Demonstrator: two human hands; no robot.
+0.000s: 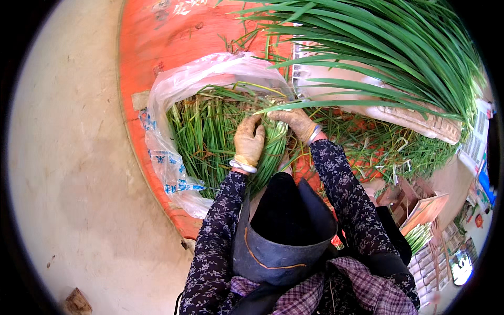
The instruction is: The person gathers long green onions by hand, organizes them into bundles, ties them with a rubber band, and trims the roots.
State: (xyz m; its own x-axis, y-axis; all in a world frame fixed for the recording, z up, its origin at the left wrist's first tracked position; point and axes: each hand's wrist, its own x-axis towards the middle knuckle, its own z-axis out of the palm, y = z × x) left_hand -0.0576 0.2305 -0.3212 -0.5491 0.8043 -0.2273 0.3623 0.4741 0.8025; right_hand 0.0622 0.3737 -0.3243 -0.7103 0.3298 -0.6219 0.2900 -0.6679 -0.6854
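Observation:
A heap of long green chives [197,139] lies in an open clear plastic bag [163,113] in front of me. My right hand [296,124], in a soiled pale glove, curls its fingers over the whitish ends of a small bunch of chives [275,137]. My left hand [249,140], gloved the same way, rests at the left side of that bunch, thumb and fingers apart. Its fingertips lie against the heap, and I see nothing gripped in it.
Under the bag spreads an orange sheet [142,58]. A big sheaf of long green leaves [388,47] lies over a pale wrapped bundle [420,123] at far right. Loose trimmings [367,142] litter the right side. A dark bucket-shaped piece [283,252] is at my lap; a wooden crate [412,202] stands right.

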